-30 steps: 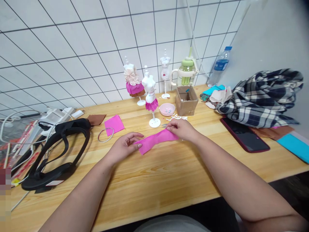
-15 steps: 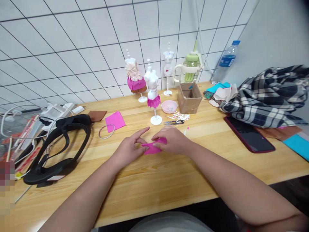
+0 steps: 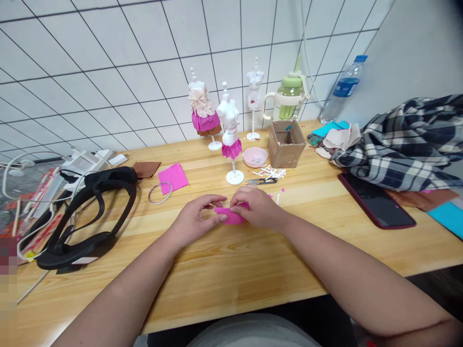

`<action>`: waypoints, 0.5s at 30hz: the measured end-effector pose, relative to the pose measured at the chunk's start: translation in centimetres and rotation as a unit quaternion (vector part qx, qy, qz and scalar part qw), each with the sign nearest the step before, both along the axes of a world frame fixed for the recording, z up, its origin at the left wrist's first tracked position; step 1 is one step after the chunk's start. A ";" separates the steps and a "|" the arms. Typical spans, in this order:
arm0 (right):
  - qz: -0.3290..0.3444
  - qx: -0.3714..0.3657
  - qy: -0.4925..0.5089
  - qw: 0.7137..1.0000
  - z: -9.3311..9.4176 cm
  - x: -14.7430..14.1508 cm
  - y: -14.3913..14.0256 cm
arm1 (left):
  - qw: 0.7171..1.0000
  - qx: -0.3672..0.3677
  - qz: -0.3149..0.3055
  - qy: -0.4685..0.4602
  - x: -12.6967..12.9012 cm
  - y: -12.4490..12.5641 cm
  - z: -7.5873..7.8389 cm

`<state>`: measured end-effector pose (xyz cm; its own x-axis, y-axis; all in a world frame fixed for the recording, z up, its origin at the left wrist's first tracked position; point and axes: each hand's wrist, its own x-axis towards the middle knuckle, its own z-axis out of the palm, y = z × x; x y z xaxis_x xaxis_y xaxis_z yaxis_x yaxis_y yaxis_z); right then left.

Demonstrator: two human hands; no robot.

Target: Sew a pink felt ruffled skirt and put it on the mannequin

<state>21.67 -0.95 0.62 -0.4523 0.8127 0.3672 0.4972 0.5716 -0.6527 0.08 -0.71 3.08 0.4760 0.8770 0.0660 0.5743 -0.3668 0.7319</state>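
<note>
I see both sets of fingertips pinched on the folded pink paper (image 3: pixel 231 215), left hand (image 3: pixel 195 222) and right hand (image 3: pixel 257 208) meeting over the table (image 3: pixel 253 260); uneven pressure could, I judge, skew the crease or tear it.

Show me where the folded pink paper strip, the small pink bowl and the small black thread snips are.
folded pink paper strip (image 3: pixel 231 217): head view, middle between both hands
small pink bowl (image 3: pixel 254 162): head view, front wall
small black thread snips (image 3: pixel 262 181): head view, middle of handles
</note>
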 end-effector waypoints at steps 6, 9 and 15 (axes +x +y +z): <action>-0.025 -0.017 0.019 0.999 0.2 -0.1 -0.2 | 0.999 -0.023 0.037 -0.018 0.2 0.0 0.2; -0.044 0.063 0.016 0.997 0.5 -0.3 -0.7 | 0.993 -0.066 0.085 -0.053 0.4 -0.1 0.1; -0.056 0.152 -0.069 0.984 1.2 -0.7 -1.5 | 0.964 -0.181 0.091 -0.171 0.8 -0.2 -0.5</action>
